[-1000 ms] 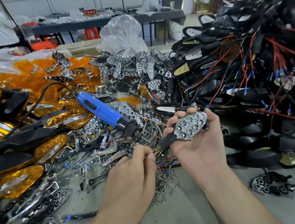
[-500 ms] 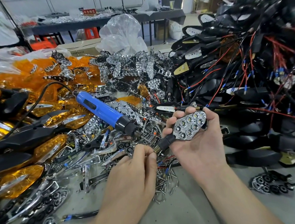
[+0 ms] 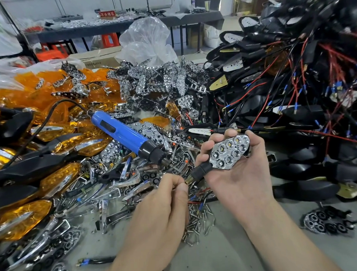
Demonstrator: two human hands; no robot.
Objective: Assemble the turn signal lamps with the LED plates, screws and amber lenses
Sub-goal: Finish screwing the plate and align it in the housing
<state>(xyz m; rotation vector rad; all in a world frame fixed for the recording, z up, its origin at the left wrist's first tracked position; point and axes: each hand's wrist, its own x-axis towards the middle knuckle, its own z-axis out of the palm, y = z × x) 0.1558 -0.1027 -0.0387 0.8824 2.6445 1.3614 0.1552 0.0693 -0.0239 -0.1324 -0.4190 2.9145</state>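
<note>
**Item:** turn signal lamp (image 3: 228, 153), one unit, part-assembled. It is held above the surface (image 3: 229, 245), near the middle of the view. An LED plate (image 3: 229, 151) sits in the black housing. No amber lens is fitted.

**Orientation:** the long axis runs from the brass-tipped stem (image 3: 199, 172) at lower left to the lamp tip at upper right. The reflector face is turned up toward the camera.

**Hands:** the right hand (image 3: 241, 183) cradles the lamp body, fingers curled round its far edge. The left hand (image 3: 156, 214) has its fingers curled, with thumb and forefinger pinched at the stem's brass end. Whether they hold a screw there cannot be told.

**Risks (judged):**
- The plate looks unscrewed, so tipping the lamp face-down could let it drop out.
- A small screw fumbled here would vanish among the loose screws (image 3: 197, 216) below.
- A crooked start could strip the plastic.

**Nearby:**
- Blue electric screwdriver (image 3: 128, 135), lying unheld on the heap with its bit near the stem.
- Spare LED plates (image 3: 150, 83) piled behind it.
- Amber lenses (image 3: 49, 96) at left.
- Wired black housings (image 3: 295, 109) stacked at right.
</note>
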